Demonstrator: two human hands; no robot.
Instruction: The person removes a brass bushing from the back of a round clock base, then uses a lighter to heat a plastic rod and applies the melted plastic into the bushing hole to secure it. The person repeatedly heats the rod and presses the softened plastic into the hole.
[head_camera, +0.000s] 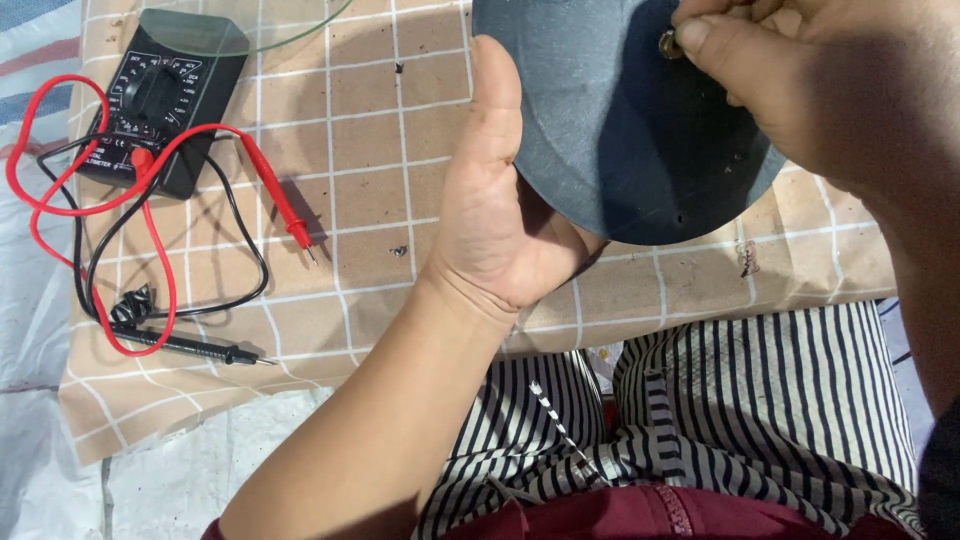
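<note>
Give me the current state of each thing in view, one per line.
Dark grey round disc: lifted off the surface, edge cupped in the left hand.
Small brass fitting: on the disc, pinched by the right hand.
Black multimeter: lying flat, leads plugged in.
Red probe: lying unused.
Black probe: lying unused.

Hands: two, left hand (495, 215) and right hand (800, 85)
Dark round disc (610, 120): one
Brass screw (669, 44): one
Black multimeter (165, 100): one
Test probes: two, red probe (285, 205) and black probe (190, 346)
Small loose screws on cloth: two (399, 251) (399, 68)
</note>
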